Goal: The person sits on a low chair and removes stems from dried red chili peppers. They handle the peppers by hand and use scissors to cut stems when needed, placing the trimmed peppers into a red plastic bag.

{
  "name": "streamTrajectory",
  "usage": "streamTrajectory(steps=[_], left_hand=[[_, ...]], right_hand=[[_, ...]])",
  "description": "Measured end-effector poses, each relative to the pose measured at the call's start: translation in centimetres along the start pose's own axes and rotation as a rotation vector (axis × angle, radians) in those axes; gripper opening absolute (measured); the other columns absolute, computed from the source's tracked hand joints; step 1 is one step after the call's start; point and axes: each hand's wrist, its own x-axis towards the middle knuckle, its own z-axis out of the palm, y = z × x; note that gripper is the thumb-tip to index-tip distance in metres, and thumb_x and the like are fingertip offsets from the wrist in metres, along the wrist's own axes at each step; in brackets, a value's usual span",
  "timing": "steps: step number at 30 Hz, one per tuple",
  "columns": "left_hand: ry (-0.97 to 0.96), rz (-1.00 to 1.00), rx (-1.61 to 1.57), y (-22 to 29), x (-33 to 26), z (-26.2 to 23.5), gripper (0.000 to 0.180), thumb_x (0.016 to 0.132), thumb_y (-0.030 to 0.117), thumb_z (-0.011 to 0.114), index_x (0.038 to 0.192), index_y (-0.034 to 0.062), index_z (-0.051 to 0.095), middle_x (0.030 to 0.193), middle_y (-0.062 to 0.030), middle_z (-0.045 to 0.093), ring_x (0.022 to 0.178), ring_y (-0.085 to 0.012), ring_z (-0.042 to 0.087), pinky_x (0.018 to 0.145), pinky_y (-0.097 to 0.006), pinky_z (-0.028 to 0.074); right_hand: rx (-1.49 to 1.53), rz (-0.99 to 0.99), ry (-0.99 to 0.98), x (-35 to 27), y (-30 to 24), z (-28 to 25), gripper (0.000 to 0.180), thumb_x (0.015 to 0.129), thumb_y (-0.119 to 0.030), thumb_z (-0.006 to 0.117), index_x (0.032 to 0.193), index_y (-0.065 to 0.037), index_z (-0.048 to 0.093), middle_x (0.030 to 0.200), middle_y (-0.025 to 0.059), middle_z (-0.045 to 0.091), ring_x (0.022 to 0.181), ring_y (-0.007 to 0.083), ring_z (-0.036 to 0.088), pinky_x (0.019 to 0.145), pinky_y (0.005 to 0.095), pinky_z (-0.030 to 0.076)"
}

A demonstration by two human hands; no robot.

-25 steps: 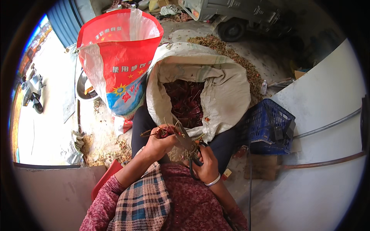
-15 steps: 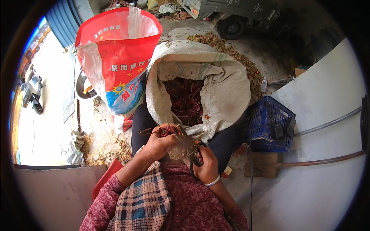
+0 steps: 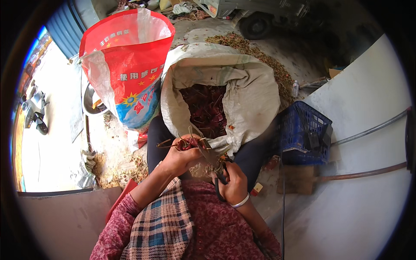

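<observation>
A small bunch of dried red chillies [image 3: 189, 143] with pale stems is gripped in my left hand [image 3: 178, 159]. My right hand [image 3: 234, 184] is closed round the black handles of a pair of scissors [image 3: 209, 157]. The metal blades reach leftward to the chillies, at the stem side. Just beyond my hands, between my knees, stands a white woven sack [image 3: 255, 93] with its rim rolled outward. Many dark red chillies [image 3: 206, 108] lie inside it. Whether the blades are apart or together is hard to make out.
A tall red, white and blue plastic sack [image 3: 134, 69] stands open at the left, beside a metal basin [image 3: 90, 100]. At the right is a blue plastic crate [image 3: 303, 132]. Stem scraps [image 3: 255, 54] lie heaped behind the white sack, near a parked vehicle's wheel [image 3: 256, 27].
The whole view has shifted slightly. My hands keep nearly the same pose, the left still holding the chillies and the right the scissors.
</observation>
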Motion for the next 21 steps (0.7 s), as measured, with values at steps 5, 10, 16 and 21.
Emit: streamTrajectory(steps=[5, 10, 16, 21], left_hand=[[-0.003, -0.044, 0.01, -0.3, 0.4, 0.3, 0.022, 0.081, -0.003, 0.064, 0.102, -0.0006, 0.058, 0.092, -0.0074, 0.065, 0.079, -0.0173, 0.065, 0.069, -0.033, 0.057], [-0.061, -0.079, -0.01, -0.3, 0.5, 0.2, 0.022, 0.081, -0.001, 0.066, 0.101, 0.0004, 0.058, 0.089, -0.0064, 0.065, 0.074, -0.0155, 0.064, 0.065, -0.032, 0.055], [-0.059, -0.016, 0.2, 0.1, 0.3, -0.5, 0.022, 0.082, 0.005, 0.069, 0.102, 0.0025, 0.059, 0.089, -0.0031, 0.064, 0.077, -0.0103, 0.06, 0.069, -0.026, 0.051], [-0.071, 0.005, 0.554, 2.4, -0.3, -0.2, 0.025, 0.083, 0.009, 0.07, 0.104, 0.0026, 0.058, 0.09, -0.0007, 0.063, 0.08, -0.0083, 0.058, 0.072, -0.025, 0.049]], right_hand=[[0.121, 0.046, 0.048, -0.7, 0.2, 0.4, 0.023, 0.071, -0.007, 0.071, 0.088, -0.002, 0.057, 0.069, 0.013, 0.053, 0.061, 0.0315, 0.055, 0.055, 0.0366, 0.045], [0.238, 0.094, -0.065, -1.5, 1.0, 0.3, 0.02, 0.073, -0.006, 0.07, 0.085, -0.001, 0.055, 0.068, 0.0153, 0.055, 0.062, 0.0319, 0.058, 0.056, 0.0341, 0.045], [0.301, 0.081, -0.051, -1.0, 2.1, 0.1, 0.026, 0.077, -0.013, 0.074, 0.09, -0.001, 0.055, 0.067, 0.0101, 0.051, 0.056, 0.0191, 0.05, 0.053, 0.0305, 0.042], [0.242, -0.016, -0.137, 0.3, 1.8, -2.2, 0.045, 0.075, -0.023, 0.079, 0.106, -0.001, 0.056, 0.075, 0.004, 0.044, 0.061, 0.0133, 0.044, 0.053, 0.0275, 0.039]])
